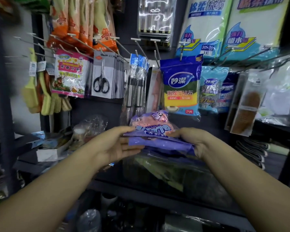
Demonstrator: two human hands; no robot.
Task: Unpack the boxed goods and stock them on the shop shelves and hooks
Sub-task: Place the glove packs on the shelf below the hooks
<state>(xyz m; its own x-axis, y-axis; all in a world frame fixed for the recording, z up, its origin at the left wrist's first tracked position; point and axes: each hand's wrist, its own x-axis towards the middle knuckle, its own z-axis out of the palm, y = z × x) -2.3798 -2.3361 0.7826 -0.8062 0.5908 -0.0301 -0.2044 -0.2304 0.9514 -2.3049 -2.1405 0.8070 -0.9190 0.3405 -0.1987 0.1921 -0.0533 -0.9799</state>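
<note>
Two hands: a person holds a stack of purple packets [157,141] at chest height before a wall of shop hooks.
Left hand [119,144]: palm turned up beneath the stack's left end, thumb laid on top, fingers extended under the packets, pinching them.
Right hand [191,141]: clamped on the stack's right end, thumb on top and fingers curled beneath.
Packets: purple wrappers with pink goods showing through the top one, lying nearly flat, above a dark shelf [141,186].
Hooks: the sponge pack [181,87] in blue and yellow hangs just above and behind the stack; to its left hang steel tools in clear sleeves [135,91], carded scissors [101,79] and a pink-edged sachet [69,74].
Upper row: orange gloves [84,22] at left, white cloth packs [206,25] at right.
Far left: yellow brushes [32,94] hang beside the sachet.
Shelf, left side: clear bags and a small white box [49,153], blurred.
</note>
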